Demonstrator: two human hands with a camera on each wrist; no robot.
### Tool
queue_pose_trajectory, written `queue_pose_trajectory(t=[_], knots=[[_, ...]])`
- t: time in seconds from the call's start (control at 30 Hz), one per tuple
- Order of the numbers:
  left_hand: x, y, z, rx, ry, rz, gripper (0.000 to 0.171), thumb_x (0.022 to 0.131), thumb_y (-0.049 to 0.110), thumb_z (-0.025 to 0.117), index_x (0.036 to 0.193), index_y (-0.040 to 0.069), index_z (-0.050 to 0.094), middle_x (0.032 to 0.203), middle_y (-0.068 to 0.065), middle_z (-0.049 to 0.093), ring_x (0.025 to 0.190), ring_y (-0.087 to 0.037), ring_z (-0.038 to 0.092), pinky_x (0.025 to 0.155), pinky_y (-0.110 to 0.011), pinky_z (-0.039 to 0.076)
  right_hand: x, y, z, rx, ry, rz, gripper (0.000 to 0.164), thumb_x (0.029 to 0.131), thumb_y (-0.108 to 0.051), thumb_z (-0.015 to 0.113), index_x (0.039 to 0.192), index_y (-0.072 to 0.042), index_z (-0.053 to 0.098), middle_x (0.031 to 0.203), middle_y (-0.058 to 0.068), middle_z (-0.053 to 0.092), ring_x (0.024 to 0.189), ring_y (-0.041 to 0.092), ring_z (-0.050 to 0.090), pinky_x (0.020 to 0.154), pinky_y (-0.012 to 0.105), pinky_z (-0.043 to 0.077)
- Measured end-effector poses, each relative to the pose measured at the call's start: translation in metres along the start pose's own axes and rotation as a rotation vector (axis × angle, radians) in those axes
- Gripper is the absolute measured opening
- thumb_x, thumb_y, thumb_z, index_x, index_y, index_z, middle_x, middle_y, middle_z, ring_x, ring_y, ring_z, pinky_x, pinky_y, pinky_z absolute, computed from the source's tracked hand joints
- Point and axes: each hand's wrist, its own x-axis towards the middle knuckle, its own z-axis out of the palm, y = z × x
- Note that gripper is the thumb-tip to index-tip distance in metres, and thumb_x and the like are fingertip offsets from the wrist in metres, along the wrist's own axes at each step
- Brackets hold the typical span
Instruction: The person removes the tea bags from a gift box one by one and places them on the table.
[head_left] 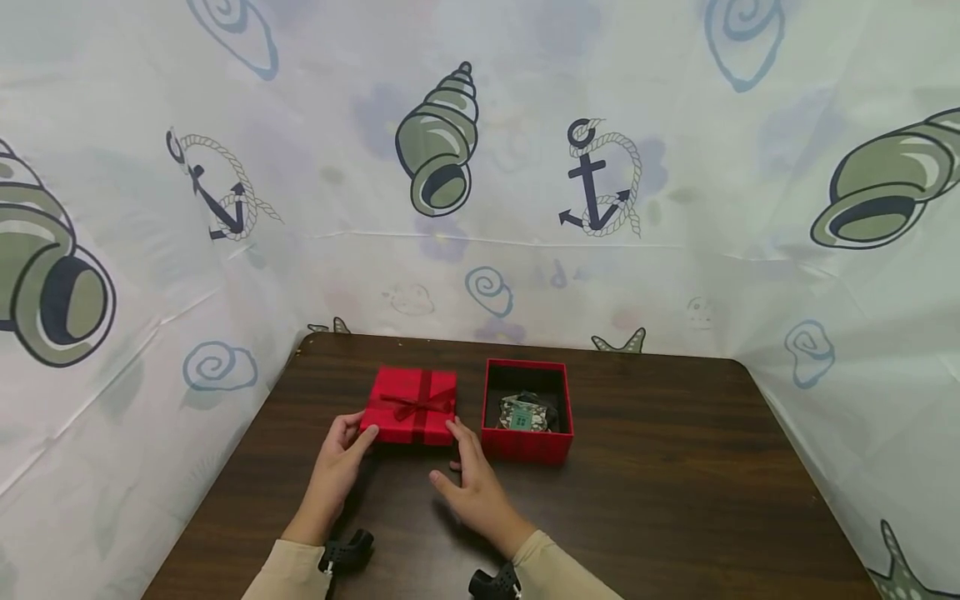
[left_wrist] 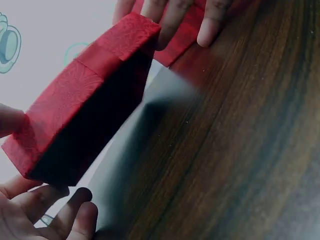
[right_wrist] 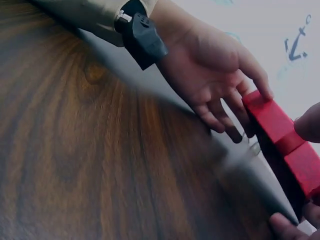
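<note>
A red gift-box lid [head_left: 396, 387] with a ribbon bow is raised off the table, its dark hollow underside showing in the left wrist view. My left hand [head_left: 334, 468] grips its left end, thumb on the front side and fingers beneath. At the lid's right front corner, my right hand [head_left: 482, 498] touches with an extended forefinger, its thumb held apart. Right of the lid stands the matching open box [head_left: 525, 447], black inside. In it lies a clear, shiny packet [head_left: 522, 414] with a green label; dark items behind it are partly hidden.
The dark wood-grain table [head_left: 660, 483] spreads out around the box. Beyond its back edge hangs a pale cloth [head_left: 517, 192] printed with shells and anchors, which also runs down both sides. A black wrist camera [head_left: 348, 550] sits on the left wrist.
</note>
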Motion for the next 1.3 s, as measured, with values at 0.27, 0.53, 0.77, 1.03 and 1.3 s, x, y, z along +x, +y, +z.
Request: queue_pose_trajectory(t=[0.27,0.53,0.77,1.03,1.3], knots=[[0.002,-0.004,-0.001,0.075,-0.019,-0.035,0.062,0.111,0.044,0.062,0.161,0.010,0.048,0.161,-0.014,0.057,0.124,-0.003,0.059,0.101,-0.015,0.050,0.004,0.012,-0.001,-0.010,-0.021,0.017,0.083,0.105,-0.013,0.071,0.174,-0.012,0.025,0.182,0.015,0.019,0.156,0.034,0.046,0.113,0.048,0.056],[0.001,-0.003,-0.002,0.097,-0.036,-0.007,0.066,0.112,0.055,0.055,0.163,0.013,0.050,0.168,-0.011,0.051,0.134,-0.022,0.058,0.104,-0.022,0.051,0.005,0.012,-0.003,0.068,-0.003,0.069,0.086,0.105,-0.011,0.070,0.173,-0.007,0.019,0.182,0.015,0.020,0.158,0.040,0.043,0.114,0.049,0.055],[-0.002,-0.002,0.001,0.055,-0.047,-0.018,0.069,0.112,0.055,0.055,0.165,0.012,0.048,0.172,-0.011,0.045,0.151,-0.030,0.048,0.126,-0.043,0.042,0.003,0.011,-0.004,0.058,-0.017,0.083,0.085,0.105,-0.009,0.068,0.174,-0.005,0.018,0.184,0.018,0.013,0.142,0.043,0.060,0.113,0.047,0.056],[-0.002,0.000,0.003,-0.017,-0.069,-0.007,0.063,0.114,0.046,0.056,0.165,0.010,0.046,0.176,-0.013,0.039,0.168,-0.031,0.025,0.137,-0.059,0.018,0.005,0.010,-0.008,0.003,-0.058,0.048,0.086,0.105,-0.007,0.070,0.173,-0.001,0.019,0.184,0.017,0.009,0.164,0.033,0.034,0.114,0.044,0.056],[0.000,0.001,0.005,0.007,-0.068,-0.023,0.062,0.114,0.044,0.057,0.165,0.010,0.045,0.174,-0.014,0.041,0.166,-0.031,0.030,0.136,-0.059,0.023,0.004,0.010,-0.011,-0.020,-0.084,-0.004,0.077,0.104,-0.007,0.070,0.170,-0.001,0.031,0.184,0.016,0.010,0.165,0.033,0.031,0.116,0.050,0.054]])
